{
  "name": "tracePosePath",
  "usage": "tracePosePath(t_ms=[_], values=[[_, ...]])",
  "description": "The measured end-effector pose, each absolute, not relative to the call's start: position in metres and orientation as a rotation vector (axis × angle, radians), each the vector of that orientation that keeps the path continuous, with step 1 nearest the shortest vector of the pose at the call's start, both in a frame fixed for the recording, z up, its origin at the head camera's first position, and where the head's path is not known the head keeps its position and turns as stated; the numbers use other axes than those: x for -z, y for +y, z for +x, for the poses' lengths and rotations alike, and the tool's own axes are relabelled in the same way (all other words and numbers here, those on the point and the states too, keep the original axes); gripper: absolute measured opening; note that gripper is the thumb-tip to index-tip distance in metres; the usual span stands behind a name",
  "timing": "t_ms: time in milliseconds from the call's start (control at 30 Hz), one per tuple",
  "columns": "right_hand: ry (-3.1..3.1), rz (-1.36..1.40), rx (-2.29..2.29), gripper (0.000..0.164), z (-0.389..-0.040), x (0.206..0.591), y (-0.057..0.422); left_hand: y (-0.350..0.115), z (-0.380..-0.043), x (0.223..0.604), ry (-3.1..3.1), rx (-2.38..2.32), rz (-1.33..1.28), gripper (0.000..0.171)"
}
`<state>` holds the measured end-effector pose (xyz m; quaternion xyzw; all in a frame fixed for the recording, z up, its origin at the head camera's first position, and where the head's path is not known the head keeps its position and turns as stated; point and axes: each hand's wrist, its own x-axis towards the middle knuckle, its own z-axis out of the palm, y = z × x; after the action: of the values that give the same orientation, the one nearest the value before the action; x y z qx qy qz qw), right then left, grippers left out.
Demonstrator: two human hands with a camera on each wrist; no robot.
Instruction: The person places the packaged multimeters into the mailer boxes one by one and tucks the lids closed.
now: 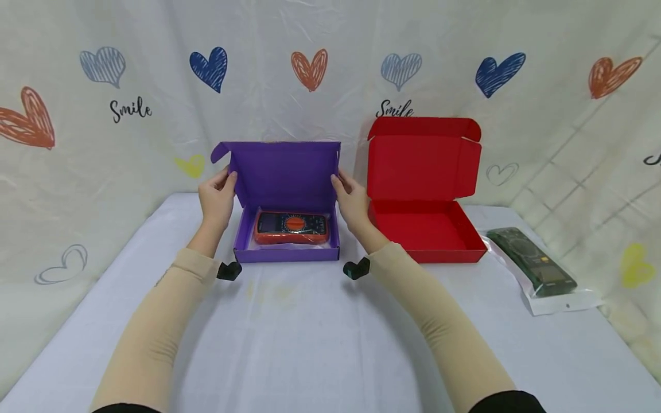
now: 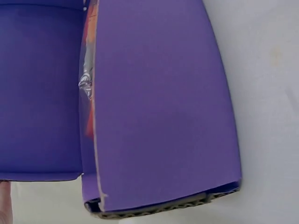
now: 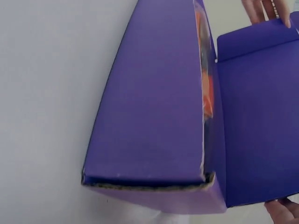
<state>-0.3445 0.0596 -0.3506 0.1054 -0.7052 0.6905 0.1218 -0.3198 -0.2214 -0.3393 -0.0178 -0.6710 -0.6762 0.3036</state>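
Note:
An open purple cardboard box (image 1: 286,254) stands on the white-covered table with its lid (image 1: 284,172) raised. Inside lies an orange and black multimeter (image 1: 291,236) in a clear plastic bag. My left hand (image 1: 217,198) pinches the left side flap of the lid between thumb and fingers. On the opposite side, my right hand (image 1: 353,201) holds the lid's right edge, thumb in front. The right wrist view shows the left hand (image 3: 267,10) at the far flap and part of the right hand (image 3: 284,212) below the near edge. Only a finger (image 2: 4,204) shows in the left wrist view.
To the right stands an open red box (image 1: 428,256), its lid up, nothing seen inside. Beyond it, a dark green multimeter (image 1: 532,258) lies in a clear and white plastic bag near the table's right edge. A curtain (image 1: 351,34) printed with hearts hangs behind.

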Motion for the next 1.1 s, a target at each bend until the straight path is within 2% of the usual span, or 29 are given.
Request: tracePosePath(t_ms=[433,1100], values=[[-1.946,0.149,-2.228,0.053,-0.334,0.34,0.047,-0.21,-0.318,0.334,-1.719,1.898,0.065,0.037],[-1.984,0.284,-2.317,0.056,-0.325,0.357,0.062,-0.218,-0.304,0.344,-1.672,2.064,0.098,0.037]])
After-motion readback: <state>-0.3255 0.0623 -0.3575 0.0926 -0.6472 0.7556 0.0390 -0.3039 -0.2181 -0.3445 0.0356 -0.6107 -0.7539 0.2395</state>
